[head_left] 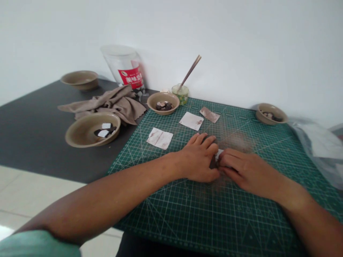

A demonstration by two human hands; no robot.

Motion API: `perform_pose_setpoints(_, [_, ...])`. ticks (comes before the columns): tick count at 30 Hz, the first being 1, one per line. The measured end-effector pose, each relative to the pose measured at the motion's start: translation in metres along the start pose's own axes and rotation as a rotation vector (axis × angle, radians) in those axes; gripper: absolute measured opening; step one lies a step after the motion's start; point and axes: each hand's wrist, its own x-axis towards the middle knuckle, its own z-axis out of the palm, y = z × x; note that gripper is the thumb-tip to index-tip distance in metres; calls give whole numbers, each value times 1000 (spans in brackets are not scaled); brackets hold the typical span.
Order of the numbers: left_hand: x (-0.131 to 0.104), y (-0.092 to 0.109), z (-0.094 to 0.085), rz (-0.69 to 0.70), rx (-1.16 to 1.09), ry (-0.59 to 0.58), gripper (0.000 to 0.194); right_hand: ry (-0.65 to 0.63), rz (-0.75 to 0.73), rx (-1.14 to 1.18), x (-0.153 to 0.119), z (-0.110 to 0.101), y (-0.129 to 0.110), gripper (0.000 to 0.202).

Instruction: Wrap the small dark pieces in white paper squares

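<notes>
My left hand lies over the green cutting mat, its fingers apart at the front and the thumb stretched toward my right hand. Beneath its palm and thumb a dark piece partly shows; most of it is hidden. My right hand pinches a small white piece close to my left fingers. Brown dust marks the mat around both hands. Beyond my left hand lie two stained white squares, one nearer and one farther, and a brownish piece.
Left, a bowl holds dark and white pieces beside a brown cloth. Behind stand another bowl, a clear jar, a bowl of pieces and a green cup with sticks. A bowl and plastic bag are right.
</notes>
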Motion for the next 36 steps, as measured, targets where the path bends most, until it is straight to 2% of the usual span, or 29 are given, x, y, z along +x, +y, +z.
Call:
perform_pose_setpoints(3, [0, 0, 1, -2, -3, 10, 58, 98, 106, -114, 3, 2, 3, 18])
perform_pose_setpoints(5, [0, -1, 1, -4, -13, 6, 58, 97, 153, -135, 1, 1, 6, 19])
perform_pose_setpoints(8, [0, -1, 1, 6, -23, 2, 59, 16, 78, -47, 0, 0, 5, 14])
perform_pose_setpoints(10, [0, -1, 1, 10, -15, 7, 57, 6, 15, -18, 1, 2, 2, 13])
perform_pose_setpoints(12, [0, 0, 1, 3, -4, 12, 56, 65, 38, -54, 1, 3, 3, 14])
perform_pose_setpoints(15, [0, 0, 1, -4, -3, 15, 58, 143, 161, -126, 0, 1, 10, 16])
perform_pose_setpoints(16, [0, 0, 2, -3, -5, 13, 59, 132, 170, -117, -1, 0, 11, 15])
perform_pose_setpoints(19, [0, 0, 2, 4, -7, 10, 59, 42, 66, -17, -1, 1, 9, 12])
perform_pose_setpoints(21, [0, 0, 2, 4, -6, 9, 58, 52, 43, -17, 0, 2, 7, 14])
perform_pose_setpoints(24, [0, 0, 1, -1, -6, 8, 57, 110, 154, -123, 0, 1, 10, 16])
perform_pose_setpoints(26, [0, 0, 0, -1, -9, 2, 58, 71, 183, -134, -2, -3, 12, 16])
perform_pose_setpoints(28, [0, 0, 0, 4, -11, -3, 60, -20, 110, -52, -4, -6, 11, 15])
perform_pose_setpoints(30, [0, 0, 0, 8, -10, -1, 61, -59, 36, 19, -4, -6, 8, 13])
perform_pose_setpoints(32, [0, 0, 1, 8, -8, 4, 60, -14, 56, -1, -3, -5, 7, 14])
perform_pose_setpoints(34, [0, 0, 1, 5, -12, 7, 59, 43, 138, -79, -3, -4, 9, 16])
perform_pose_setpoints(36, [0, 0, 1, 6, -16, 7, 59, 24, 157, -100, -4, -5, 10, 16])
